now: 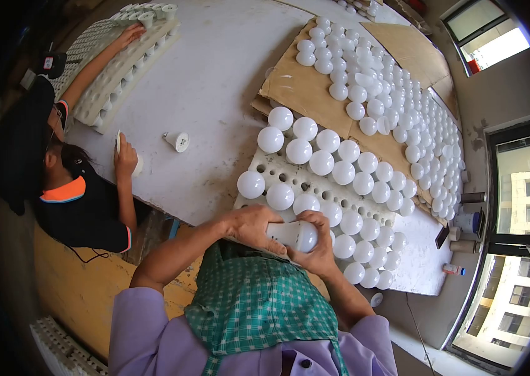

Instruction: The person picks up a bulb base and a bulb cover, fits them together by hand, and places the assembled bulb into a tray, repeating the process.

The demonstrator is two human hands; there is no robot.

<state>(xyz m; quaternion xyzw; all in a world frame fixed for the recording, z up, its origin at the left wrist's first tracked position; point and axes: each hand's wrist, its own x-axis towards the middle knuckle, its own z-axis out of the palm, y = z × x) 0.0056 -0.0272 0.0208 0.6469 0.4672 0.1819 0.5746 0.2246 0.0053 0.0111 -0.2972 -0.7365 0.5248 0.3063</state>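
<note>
While in grip of left hand (254, 228) and right hand (320, 249), bulb (285, 234), long axis crosswise, dome (307, 237) rightward.

The left arm (177, 254) bends at the elbow, its bare forearm slanting forward and inward to the left hand (251, 227). The right arm (346, 294) angles forward and inward more steeply to the right hand (320, 250). Both hands face each other in a curled grip, thumbs (271, 245) nearer the body, tips close together.
</note>
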